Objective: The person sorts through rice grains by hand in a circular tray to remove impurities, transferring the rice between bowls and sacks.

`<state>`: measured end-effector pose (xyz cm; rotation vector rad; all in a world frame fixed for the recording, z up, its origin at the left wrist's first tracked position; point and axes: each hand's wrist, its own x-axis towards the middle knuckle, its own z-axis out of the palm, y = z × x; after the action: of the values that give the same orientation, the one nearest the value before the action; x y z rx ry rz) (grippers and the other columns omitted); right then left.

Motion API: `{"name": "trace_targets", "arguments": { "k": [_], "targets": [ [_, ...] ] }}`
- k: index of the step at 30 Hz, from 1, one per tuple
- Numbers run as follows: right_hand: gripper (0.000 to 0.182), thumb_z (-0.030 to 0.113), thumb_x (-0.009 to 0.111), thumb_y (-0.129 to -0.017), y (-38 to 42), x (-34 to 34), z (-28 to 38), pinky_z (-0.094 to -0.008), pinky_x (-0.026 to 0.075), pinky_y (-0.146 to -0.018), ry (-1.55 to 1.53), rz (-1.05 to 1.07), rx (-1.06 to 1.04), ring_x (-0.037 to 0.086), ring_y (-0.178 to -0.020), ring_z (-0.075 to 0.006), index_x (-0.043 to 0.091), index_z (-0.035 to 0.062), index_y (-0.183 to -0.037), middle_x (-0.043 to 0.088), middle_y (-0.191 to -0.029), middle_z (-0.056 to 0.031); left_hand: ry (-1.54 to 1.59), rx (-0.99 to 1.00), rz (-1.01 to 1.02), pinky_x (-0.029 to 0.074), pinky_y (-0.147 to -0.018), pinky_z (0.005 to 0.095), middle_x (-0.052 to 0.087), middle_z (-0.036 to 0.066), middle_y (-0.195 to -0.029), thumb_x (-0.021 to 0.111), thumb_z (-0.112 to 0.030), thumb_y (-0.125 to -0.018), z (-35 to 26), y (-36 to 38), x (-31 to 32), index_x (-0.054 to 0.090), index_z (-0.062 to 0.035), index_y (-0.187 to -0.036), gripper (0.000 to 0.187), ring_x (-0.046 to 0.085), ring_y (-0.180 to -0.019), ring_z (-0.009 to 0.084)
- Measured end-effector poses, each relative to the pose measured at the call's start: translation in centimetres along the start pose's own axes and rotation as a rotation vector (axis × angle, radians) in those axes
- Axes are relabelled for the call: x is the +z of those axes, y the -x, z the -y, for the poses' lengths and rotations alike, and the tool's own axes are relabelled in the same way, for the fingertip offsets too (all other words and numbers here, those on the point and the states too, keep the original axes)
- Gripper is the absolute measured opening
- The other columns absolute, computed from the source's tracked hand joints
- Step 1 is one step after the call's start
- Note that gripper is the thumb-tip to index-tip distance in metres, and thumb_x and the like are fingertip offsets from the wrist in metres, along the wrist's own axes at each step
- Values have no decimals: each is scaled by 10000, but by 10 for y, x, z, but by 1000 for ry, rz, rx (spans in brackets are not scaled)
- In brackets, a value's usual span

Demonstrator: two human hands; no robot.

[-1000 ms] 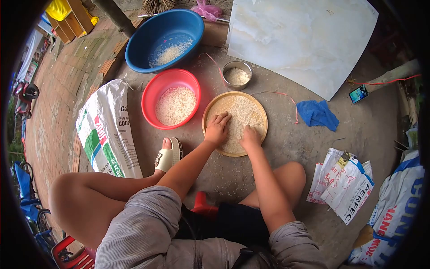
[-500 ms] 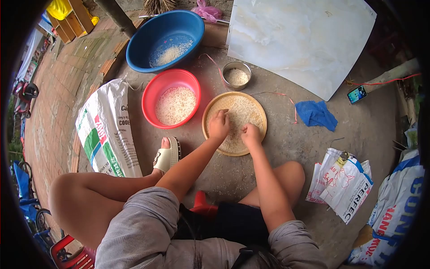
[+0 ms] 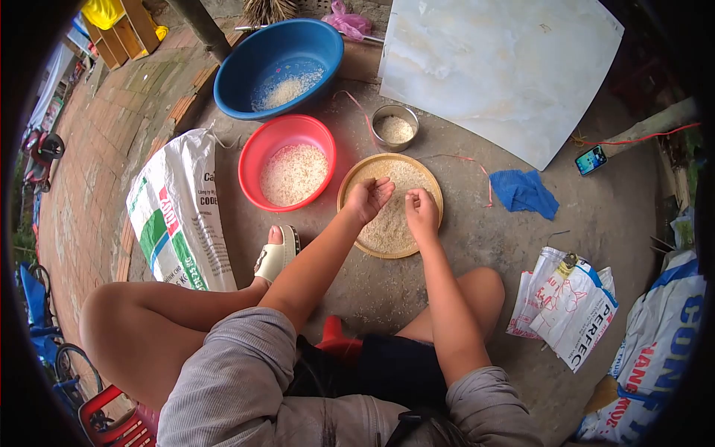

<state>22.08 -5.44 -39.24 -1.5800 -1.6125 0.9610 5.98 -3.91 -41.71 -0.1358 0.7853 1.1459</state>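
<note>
A round woven tray (image 3: 438, 216) lies on the ground in front of me, with pale rice grains (image 3: 389, 232) spread over it. My left hand (image 3: 370, 198) is above the tray's left half, palm turned up and fingers spread; whether any grains lie on the palm is too small to tell. Close beside it on the right, my right hand (image 3: 421, 207) is over the tray with fingertips pinched together. What those fingertips hold, if anything, cannot be made out.
Behind the tray stands a metal bowl (image 3: 395, 127) of rice. Red (image 3: 249, 179) and blue (image 3: 223, 82) basins with rice are at the left, near a white sack (image 3: 186, 216). A blue cloth (image 3: 524, 193), phone (image 3: 590, 160) and marbled board (image 3: 491, 67) lie to the right.
My left hand has turned from palm down to palm up and opened its fingers. My right hand has risen slightly toward the tray's far side, fingers still together.
</note>
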Motion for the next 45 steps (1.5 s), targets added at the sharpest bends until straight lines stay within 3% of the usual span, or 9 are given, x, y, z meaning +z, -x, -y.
{"name": "trace_targets", "arguments": {
  "k": [8, 10, 17, 19, 23, 29, 35, 40, 45],
  "targets": [
    [301, 116, 649, -733, 21, 12, -30, -396, 435, -819, 509, 105, -88, 527, -967, -311, 554, 70, -1015, 546, -997, -123, 22, 51, -78, 549, -742, 315, 606, 144, -903, 275, -174, -943, -9, 2, -9, 508, 46, -1013, 328, 621, -835, 236],
    [224, 68, 644, -719, 19, 17, -39, -378, 460, -714, 440, 70, -143, 569, -823, -294, 565, 62, -928, 551, -872, -111, 20, 52, -106, 551, -733, 315, 607, 143, -902, 276, -174, -942, -7, 2, -11, 510, 44, -1010, 327, 622, -829, 237],
    [96, 5, 606, -724, 14, 24, -55, -350, 473, -641, 322, -6, -212, 582, -691, -276, 576, 20, -814, 566, -766, -121, -98, -4, -155, 548, -708, 321, 607, 145, -907, 292, -169, -928, 4, -1, -21, 517, 34, -998, 311, 621, -813, 236],
    [58, 9, 605, -741, 11, 26, -57, -307, 475, -624, 203, -24, -94, 589, -652, -215, 579, 2, -792, 589, -743, -113, -148, -19, -157, 543, -723, 327, 605, 147, -924, 295, -163, -925, 8, -2, -22, 521, 32, -1000, 308, 617, -831, 236],
    [39, 10, 585, -766, 4, 16, -14, -301, 472, -613, -45, -87, -16, 589, -660, -212, 597, 3, -802, 600, -786, -118, -205, -33, -189, 541, -709, 316, 605, 151, -917, 301, -166, -918, 16, -6, -25, 519, 28, -992, 301, 617, -817, 234],
    [162, 24, 563, -809, 3, -2, 33, -284, 484, -651, -277, 228, -194, 612, -778, -180, 608, 4, -964, 607, -936, -105, -152, -55, -118, 542, -728, 311, 604, 149, -923, 296, -171, -922, 19, -3, -14, 512, 27, -998, 303, 616, -838, 230],
    [260, 61, 622, -770, -2, 0, -45, -306, 489, -713, 131, 99, -83, 609, -835, -213, 586, 31, -1025, 586, -1005, -117, -163, -60, -97, 549, -728, 317, 604, 148, -908, 297, -166, -925, 11, -6, -22, 511, 29, -994, 298, 620, -819, 234],
    [231, 44, 646, -718, 13, 9, -39, -356, 479, -704, 496, 7, -245, 591, -786, -297, 590, 43, -942, 561, -902, -130, -180, -48, -136, 547, -730, 322, 605, 150, -916, 299, -160, -923, 10, -5, -27, 517, 31, -993, 298, 620, -821, 234],
    [195, 37, 647, -714, 14, 19, -44, -357, 476, -685, 377, 32, -204, 587, -762, -297, 592, 43, -901, 556, -867, -119, -177, -47, -193, 542, -733, 330, 614, 152, -899, 304, -158, -911, 12, -4, -29, 524, 25, -984, 295, 623, -805, 237]
  ]
}}
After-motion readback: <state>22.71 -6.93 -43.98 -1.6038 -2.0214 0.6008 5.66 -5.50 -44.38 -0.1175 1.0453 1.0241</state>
